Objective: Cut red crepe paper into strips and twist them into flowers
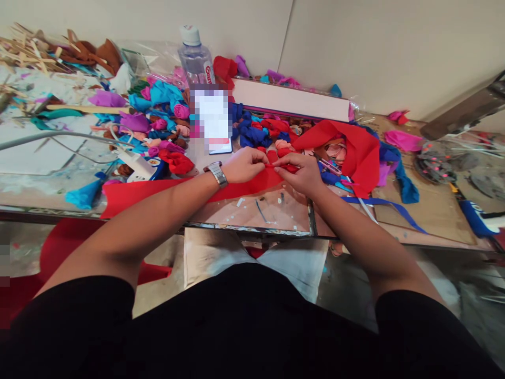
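My left hand, with a metal-band watch on the wrist, pinches the upper edge of a long red fabric strip. Close beside it, my right hand is closed on the same red material, its fingertips almost meeting the left ones. The strip runs leftward under my left forearm along the table's front. Right of my right hand lies a looped red fabric band. A phone, its screen blurred out, stands just beyond my left hand.
Crumpled cloth pieces in many colours cover the table. Behind the phone stands a clear bottle. A white plug with a grey cable lies at left, wooden sticks at far left. A blue ribbon lies at right.
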Available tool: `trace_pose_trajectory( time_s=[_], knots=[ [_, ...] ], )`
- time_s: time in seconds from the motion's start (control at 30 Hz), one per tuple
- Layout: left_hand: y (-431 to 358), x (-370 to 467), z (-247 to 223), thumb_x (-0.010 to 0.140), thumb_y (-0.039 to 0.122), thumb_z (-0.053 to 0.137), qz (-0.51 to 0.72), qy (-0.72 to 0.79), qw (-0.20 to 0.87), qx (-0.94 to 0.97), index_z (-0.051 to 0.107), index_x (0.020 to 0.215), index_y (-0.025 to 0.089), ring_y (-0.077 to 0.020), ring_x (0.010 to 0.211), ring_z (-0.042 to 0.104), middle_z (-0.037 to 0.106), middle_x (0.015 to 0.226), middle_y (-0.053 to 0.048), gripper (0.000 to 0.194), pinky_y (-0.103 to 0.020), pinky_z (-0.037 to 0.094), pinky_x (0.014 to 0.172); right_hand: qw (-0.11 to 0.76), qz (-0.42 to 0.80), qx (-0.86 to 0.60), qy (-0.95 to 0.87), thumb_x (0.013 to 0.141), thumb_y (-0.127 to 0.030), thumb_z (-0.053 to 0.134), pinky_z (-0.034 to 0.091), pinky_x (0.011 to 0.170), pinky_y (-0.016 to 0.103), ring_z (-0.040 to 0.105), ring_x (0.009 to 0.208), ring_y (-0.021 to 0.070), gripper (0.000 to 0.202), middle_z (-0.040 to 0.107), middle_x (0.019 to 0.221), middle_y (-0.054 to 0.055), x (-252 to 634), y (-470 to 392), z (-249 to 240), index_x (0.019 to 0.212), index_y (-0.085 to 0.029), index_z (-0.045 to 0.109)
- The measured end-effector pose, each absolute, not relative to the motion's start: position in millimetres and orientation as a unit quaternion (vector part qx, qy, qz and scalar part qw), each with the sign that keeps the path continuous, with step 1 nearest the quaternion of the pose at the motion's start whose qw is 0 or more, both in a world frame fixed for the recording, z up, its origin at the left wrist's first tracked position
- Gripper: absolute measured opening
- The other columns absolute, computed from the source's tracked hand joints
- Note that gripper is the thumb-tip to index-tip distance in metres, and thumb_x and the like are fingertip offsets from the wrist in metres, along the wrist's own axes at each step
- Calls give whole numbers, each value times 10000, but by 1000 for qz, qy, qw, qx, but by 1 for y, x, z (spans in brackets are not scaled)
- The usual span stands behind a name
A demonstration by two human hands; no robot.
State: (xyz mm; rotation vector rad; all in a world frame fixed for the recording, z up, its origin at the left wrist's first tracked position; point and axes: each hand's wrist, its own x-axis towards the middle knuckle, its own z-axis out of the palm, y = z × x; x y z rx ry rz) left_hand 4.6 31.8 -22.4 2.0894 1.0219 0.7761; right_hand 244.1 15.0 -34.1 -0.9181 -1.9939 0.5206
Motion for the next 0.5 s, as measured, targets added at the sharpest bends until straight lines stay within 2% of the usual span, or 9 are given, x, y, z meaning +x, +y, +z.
trace_pose_trajectory(
  time_s=[0.1,0.23,0.37,0.5],
  knots=[
    [32,5,-22,855,357,574,305,380,357,797,717,745,177,-134,636,459,587,660,13,255,-313,334,626,423,198,-373,-802,913,-392,795,625,825,396,808,841,251,146,882,936,46,245,15,-33,918,-268,870],
    [32,6,-26,921,469,595,313,390,364,786,636,691,189,-121,601,366,470,619,29,364,-321,277,604,430,188,-355,-809,914,-356,803,619,825,387,807,848,245,117,880,946,46,246,15,-32,938,-261,866],
    [32,7,-29,891,449,634,324,391,377,775,673,751,181,-114,598,375,508,637,28,305,-307,273,594,418,165,-367,-815,933,-391,793,619,836,395,801,865,251,149,879,971,52,247,16,-33,963,-261,861],
    [31,8,-29,911,468,641,331,388,374,774,695,757,171,-107,596,369,506,628,27,339,-292,264,583,411,137,-365,-824,976,-407,769,627,899,411,812,939,264,169,879,1023,59,248,16,-35,996,-260,849]
  ],
)
